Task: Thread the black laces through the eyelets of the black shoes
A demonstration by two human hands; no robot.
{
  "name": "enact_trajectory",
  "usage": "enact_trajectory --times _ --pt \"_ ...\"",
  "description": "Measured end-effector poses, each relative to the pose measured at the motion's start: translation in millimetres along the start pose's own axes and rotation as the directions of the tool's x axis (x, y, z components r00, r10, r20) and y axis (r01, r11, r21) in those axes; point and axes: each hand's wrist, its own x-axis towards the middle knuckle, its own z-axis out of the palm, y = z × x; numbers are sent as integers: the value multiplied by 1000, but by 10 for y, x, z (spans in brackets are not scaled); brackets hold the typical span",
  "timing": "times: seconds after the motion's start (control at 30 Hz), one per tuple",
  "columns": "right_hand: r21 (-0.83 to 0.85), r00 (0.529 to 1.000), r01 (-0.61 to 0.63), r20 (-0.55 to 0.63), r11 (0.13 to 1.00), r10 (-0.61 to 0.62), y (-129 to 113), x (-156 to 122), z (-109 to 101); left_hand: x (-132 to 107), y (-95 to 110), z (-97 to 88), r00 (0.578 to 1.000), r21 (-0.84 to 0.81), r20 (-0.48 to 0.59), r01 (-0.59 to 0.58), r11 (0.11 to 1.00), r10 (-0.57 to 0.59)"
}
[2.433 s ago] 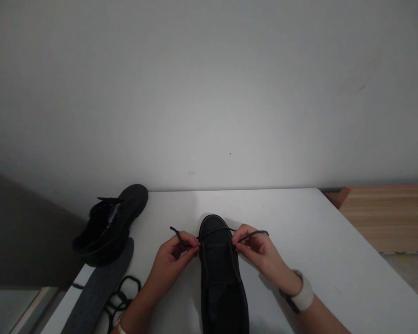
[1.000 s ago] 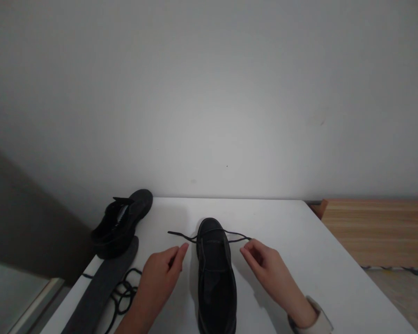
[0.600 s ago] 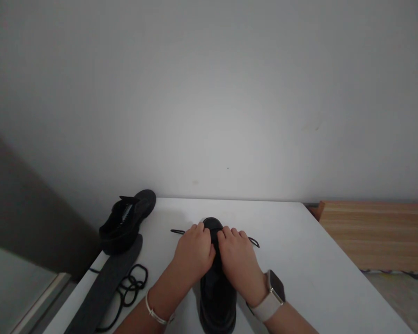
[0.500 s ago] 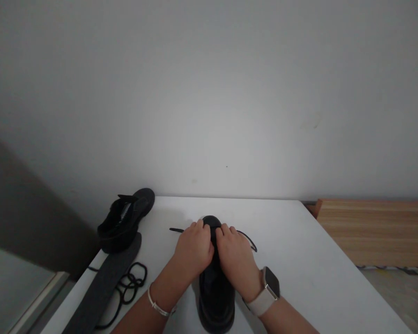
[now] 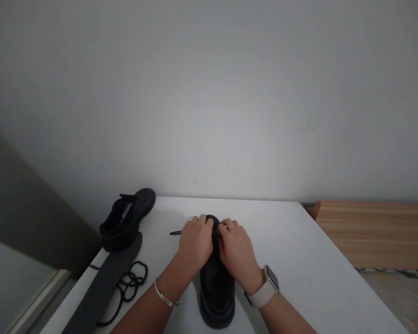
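A black shoe (image 5: 217, 297) stands on the white table, toe away from me and heel towards me. My left hand (image 5: 196, 239) is closed over the left side of its front, fingers curled at the lacing area. A black shoelace (image 5: 175, 233) sticks out to the left beyond that hand. On the shoe's right side, my right hand (image 5: 236, 248) is closed in a pinch near the lacing, apparently on the shoelace; its fingers hide most of what they hold. The eyelets are covered by my hands.
At the left, another black shoe (image 5: 120, 232) rests by the wall, close to a dark grey insole-like strip (image 5: 102, 283). A loose black lace (image 5: 134, 280) lies coiled beside the strip. The white table (image 5: 299, 260) meets the wall behind; a wooden board (image 5: 372, 234) stands beyond its right edge.
My right fingers have drawn together into a pinch, and the lace loop that stuck out to the right is out of sight. My left hand stays on the shoe, barely shifted.
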Motion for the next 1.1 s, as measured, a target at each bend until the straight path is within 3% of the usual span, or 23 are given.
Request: enact_trajectory --times 0.07,0.1,0.2,0.33,0.43,0.5,0.63,0.73,0.97,1.1 --pt "248 995 8 -99 969 17 24 -8 -16 -58 -10 -64 996 -63 -79 -31 998 26" --pt "409 988 16 -146 912 48 30 -13 -29 -93 -18 -100 991 -127 -129 -55 990 38" --pt "767 974 20 -160 641 161 12 -33 -86 -195 -35 -219 958 -380 -283 -145 913 34" --pt "939 978 -54 -19 340 206 -66 -44 -184 -265 -14 -384 930 -564 -368 -216 797 -9" --pt "974 978 -41 -6 222 207 -109 -38 -269 -282 2 -429 929 -640 -369 -235 731 -24" --pt "975 975 12 -61 223 215 -116 -39 -334 -297 -28 -377 933 -713 -353 -222 666 -68" --pt "933 955 116 -199 340 222 -82 -68 -442 -361 -231 -99 945 -831 -231 -69 552 -230" --pt "902 964 106 -197 418 180 -39 -76 -435 -427 -414 104 952 -859 -128 33 511 -278" --pt "759 981 107 -187 642 58 50 -14 -372 -498 -573 163 952 -791 -104 96 604 -287" --pt "651 974 219 -96 727 -207 122 -43 -530 -528 -654 226 963 -770 -31 147 621 -266"
